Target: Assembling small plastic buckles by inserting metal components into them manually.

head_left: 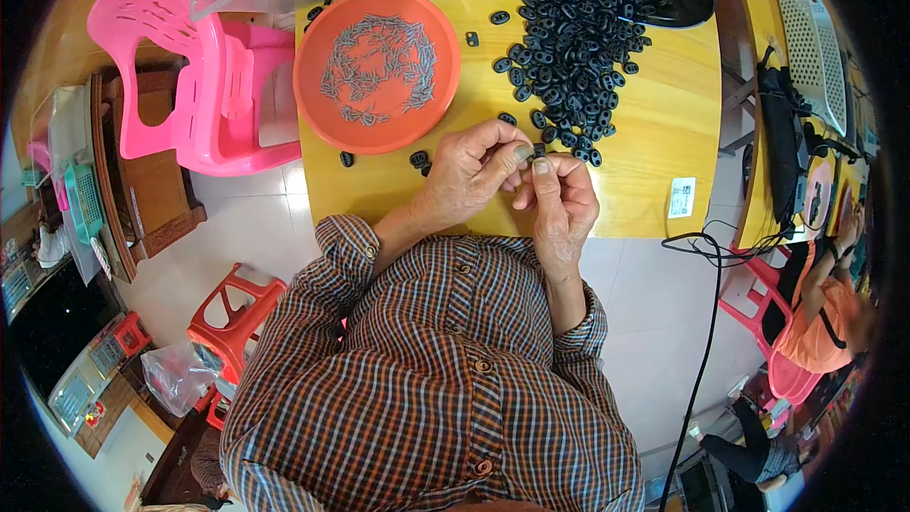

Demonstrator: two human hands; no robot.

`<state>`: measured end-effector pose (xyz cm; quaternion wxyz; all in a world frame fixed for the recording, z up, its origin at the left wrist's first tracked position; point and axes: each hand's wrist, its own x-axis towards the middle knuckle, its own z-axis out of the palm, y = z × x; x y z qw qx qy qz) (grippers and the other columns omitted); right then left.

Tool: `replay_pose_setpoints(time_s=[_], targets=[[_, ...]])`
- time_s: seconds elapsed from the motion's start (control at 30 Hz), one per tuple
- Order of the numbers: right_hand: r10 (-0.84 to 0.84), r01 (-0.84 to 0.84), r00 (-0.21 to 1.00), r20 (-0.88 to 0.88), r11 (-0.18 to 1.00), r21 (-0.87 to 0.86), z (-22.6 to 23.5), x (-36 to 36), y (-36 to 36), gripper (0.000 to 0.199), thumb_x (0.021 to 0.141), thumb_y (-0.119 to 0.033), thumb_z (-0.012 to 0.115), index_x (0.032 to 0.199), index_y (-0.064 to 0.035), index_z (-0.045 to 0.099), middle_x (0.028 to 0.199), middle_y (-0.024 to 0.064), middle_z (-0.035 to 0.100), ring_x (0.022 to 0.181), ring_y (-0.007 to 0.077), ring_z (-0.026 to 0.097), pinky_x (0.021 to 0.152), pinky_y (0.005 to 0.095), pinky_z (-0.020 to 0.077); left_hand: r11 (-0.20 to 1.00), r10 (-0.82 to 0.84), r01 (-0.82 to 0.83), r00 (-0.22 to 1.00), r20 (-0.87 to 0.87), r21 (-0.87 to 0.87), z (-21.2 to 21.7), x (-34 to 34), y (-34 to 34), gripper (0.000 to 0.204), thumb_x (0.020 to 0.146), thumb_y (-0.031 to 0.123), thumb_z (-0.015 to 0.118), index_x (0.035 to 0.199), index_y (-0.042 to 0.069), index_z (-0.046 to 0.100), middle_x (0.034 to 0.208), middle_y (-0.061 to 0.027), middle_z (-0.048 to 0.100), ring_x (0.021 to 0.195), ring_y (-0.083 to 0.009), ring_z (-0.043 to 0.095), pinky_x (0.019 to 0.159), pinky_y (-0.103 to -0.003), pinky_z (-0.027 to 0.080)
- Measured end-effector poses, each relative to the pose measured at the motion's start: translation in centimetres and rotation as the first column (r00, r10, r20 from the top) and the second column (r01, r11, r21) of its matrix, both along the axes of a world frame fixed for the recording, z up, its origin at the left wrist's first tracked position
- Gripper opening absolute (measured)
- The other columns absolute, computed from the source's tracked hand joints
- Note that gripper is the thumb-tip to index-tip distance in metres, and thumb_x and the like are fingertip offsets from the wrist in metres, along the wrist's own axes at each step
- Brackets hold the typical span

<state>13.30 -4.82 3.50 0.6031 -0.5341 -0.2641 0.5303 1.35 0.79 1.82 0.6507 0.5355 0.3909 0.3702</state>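
Yellow wood fills the upper middle of the frame: a worktop (654, 133) carrying an orange dish (313, 47) of small grey pins (379, 62) and, to its right, a spill of black oval pieces (569, 47) running up into a dark tub (697, 0) at the top edge. At the lower edge of the worktop the left hand (469, 175) and right hand (561, 194) are brought together, fingertips nearly touching, pinched on something small between them; it looks like one pin against one black piece, though the item itself is too small to tell for sure. Done well, this kind of fitting seems to ask for a steady pinch close to the part, wrists braced near the worktop edge, and the pin lined up straight before any push (a slanted start would likely jam or bend it). Stock lies close: the black pile begins just above the right hand, a few stray pieces (417, 159) sit just left of the left hand, and the dish lies above and left of it. Pink plastic chairs (190, 66) stand at upper left, a red stool (232, 313) lower left, and another person (825, 313) sits at far right.
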Motion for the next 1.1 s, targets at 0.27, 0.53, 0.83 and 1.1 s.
replay_pose_setpoints(time_s=[0.27,0.53,0.83,1.1], targets=[[-0.016,0.015,0.998,0.055,1.000,0.018,-0.3,0.2,-0.2,0.010,0.094,-0.009,0.053,0.087,-0.0013,0.051,0.074,0.0037,0.057,0.053,0.0046,0.046,0.050,0.0173,0.0388,1.000,0.014,-0.014,1.000,0.000,0.007,-0.4,0.6,-0.5,0.008,0.092,0.004,0.053,0.092,-0.003,0.058,0.071,-0.0019,0.059,0.059,-0.0050,0.055,0.053,-0.020,0.046],[0.022,-0.022,1.000,-0.016,1.000,-0.016,-0.5,0.1,0.2,0.010,0.095,-0.009,0.050,0.094,0.0006,0.050,0.076,0.0064,0.059,0.057,0.0061,0.050,0.055,0.0193,0.0441,0.998,0.030,-0.030,1.000,0.006,-0.047,-1.2,0.5,-0.3,0.009,0.094,0.006,0.051,0.096,-0.001,0.056,0.073,-0.0003,0.057,0.061,-0.0040,0.052,0.055,-0.019,0.045],[-0.006,0.005,1.000,-0.015,0.995,-0.104,-0.7,0.3,0.3,0.014,0.094,-0.011,0.052,0.087,0.0006,0.055,0.073,0.0052,0.060,0.056,0.0075,0.052,0.052,0.0205,0.0439,0.998,-0.005,0.005,1.000,0.002,-0.069,-1.0,0.3,0.2,0.012,0.094,0.007,0.050,0.097,-0.002,0.058,0.073,-0.0003,0.058,0.062,-0.0036,0.053,0.057,-0.019,0.045],[0.014,-0.016,1.000,-0.017,0.993,-0.113,-0.7,0.4,0.2,0.013,0.095,-0.013,0.051,0.088,-0.0015,0.052,0.073,0.0056,0.060,0.056,0.0052,0.051,0.050,0.0182,0.0411,0.996,-0.023,0.026,0.999,0.027,-0.087,-1.1,0.1,0.2,0.011,0.094,0.006,0.051,0.096,-0.003,0.058,0.075,-0.0007,0.059,0.063,-0.0040,0.055,0.058,-0.019,0.046]])
